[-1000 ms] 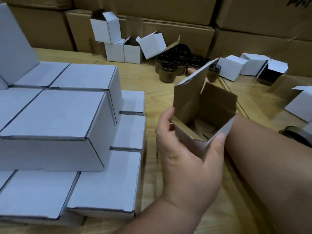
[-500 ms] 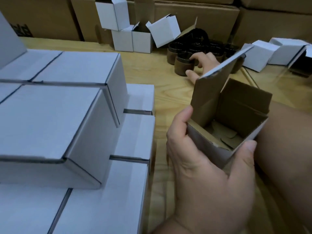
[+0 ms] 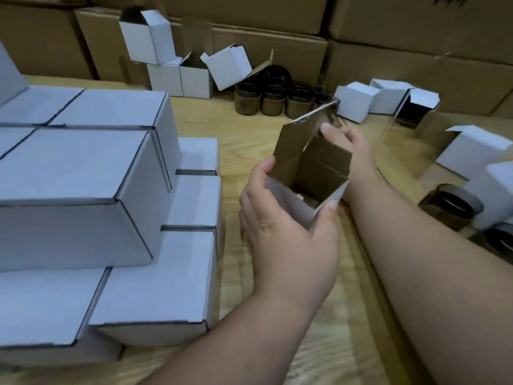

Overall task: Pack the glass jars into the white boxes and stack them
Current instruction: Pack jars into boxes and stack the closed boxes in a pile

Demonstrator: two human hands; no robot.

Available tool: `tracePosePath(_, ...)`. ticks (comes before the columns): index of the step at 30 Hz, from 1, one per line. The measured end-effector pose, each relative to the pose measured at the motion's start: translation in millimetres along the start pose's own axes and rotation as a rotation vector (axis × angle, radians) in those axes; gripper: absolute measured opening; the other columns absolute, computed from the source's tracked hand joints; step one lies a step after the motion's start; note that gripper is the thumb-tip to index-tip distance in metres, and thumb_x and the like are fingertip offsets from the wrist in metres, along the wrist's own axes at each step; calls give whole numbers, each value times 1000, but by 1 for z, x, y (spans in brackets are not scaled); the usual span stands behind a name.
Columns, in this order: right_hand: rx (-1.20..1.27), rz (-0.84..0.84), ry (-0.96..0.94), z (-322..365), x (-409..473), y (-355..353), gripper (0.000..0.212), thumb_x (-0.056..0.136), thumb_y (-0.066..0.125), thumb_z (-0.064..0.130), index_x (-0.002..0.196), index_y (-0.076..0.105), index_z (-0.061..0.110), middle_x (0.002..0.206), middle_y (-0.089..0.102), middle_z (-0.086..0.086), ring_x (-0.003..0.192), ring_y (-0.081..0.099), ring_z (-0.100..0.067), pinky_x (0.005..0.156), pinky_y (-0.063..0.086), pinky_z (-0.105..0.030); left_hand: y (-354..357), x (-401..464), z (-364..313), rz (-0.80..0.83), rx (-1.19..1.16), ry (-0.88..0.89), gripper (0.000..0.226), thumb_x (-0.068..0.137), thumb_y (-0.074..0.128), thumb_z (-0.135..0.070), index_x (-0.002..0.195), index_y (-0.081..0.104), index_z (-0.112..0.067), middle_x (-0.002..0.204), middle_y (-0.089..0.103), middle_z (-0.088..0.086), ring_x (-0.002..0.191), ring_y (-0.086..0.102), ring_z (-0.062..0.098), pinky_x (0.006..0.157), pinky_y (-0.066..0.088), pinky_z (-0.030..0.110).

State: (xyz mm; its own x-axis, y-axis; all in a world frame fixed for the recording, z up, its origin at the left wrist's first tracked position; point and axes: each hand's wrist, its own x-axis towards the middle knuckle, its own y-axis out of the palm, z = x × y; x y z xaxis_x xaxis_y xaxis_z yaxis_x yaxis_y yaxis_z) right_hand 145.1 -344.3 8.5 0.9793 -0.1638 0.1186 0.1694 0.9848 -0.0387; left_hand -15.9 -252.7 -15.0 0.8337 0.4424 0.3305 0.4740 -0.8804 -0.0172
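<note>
We've got the open box [image 3: 306,190] in the left hand [image 3: 288,232], held above the table [image 3: 249,129] at centre. Thumb on the left wall, fingers curled round the near-right corner, so the mouth stays clear and faces up, tipped slightly toward us. Probably held that way so a jar can drop straight in. Long axis near vertical; the lid flap [image 3: 302,137] stands up at the far-left side, out of the loading path.

Right hand [image 3: 349,151] sits just behind the box's far wall, thumb [image 3: 329,133] over the flap edge. Its fingers are hidden behind the cardboard; we can't tell whether they hold a jar or just steady the box. No jar visible inside, the bottom looks bare.

Loose glass jars [image 3: 273,100] cluster at the far side, upright, mouths up, near the empty white boxes [image 3: 180,76]. More jars [image 3: 449,207] at the right. Packed boxes [image 3: 83,168] are stacked in steps on the left, lids closed, within easy reach for stacking.
</note>
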Motion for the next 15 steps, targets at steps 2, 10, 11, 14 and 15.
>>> tracePosePath(2, 151, -65, 38, -1, -17, -11, 23, 94, 69, 38, 91, 62, 17, 85, 73, 0, 78, 70, -15, 74, 57, -32, 0, 0, 1, -4, 31, -9, 89, 81, 83, -26, 139, 22, -54, 138, 32, -21, 137, 28, 1, 115, 27, 29)
tracePosePath(10, 325, -208, -115, 7, -86, -36, 25, 90, 60, 45, 97, 63, 22, 85, 74, 1, 71, 70, -20, 55, 51, -29, -1, 3, 1, 13, 112, 1, 88, 83, 81, -25, 139, 20, -54, 138, 27, -23, 125, 22, -9, 114, 25, 29)
tracePosePath(11, 259, -233, -190, 11, -90, -36, 24, 88, 61, 47, 96, 61, 23, 87, 73, 1, 74, 69, -20, 55, 51, -30, -1, 2, 1, 18, 118, 5, 88, 83, 81, -25, 140, 19, -53, 140, 28, -21, 125, 22, -10, 113, 25, 28)
tracePosePath(14, 82, -358, -474, 23, -98, -32, 20, 87, 60, 48, 95, 56, 30, 88, 62, 7, 80, 62, -13, 67, 54, -38, 0, 3, 4, 12, 123, 18, 90, 83, 82, -26, 141, 19, -53, 146, 30, -18, 128, 22, -8, 108, 23, 19)
tracePosePath(15, 51, -365, -581, 25, -101, -31, 16, 88, 59, 44, 97, 54, 31, 90, 59, 8, 81, 59, -7, 71, 55, -37, 0, 3, 4, 10, 126, 17, 91, 82, 83, -26, 142, 19, -53, 147, 31, -18, 131, 24, -5, 105, 22, 16)
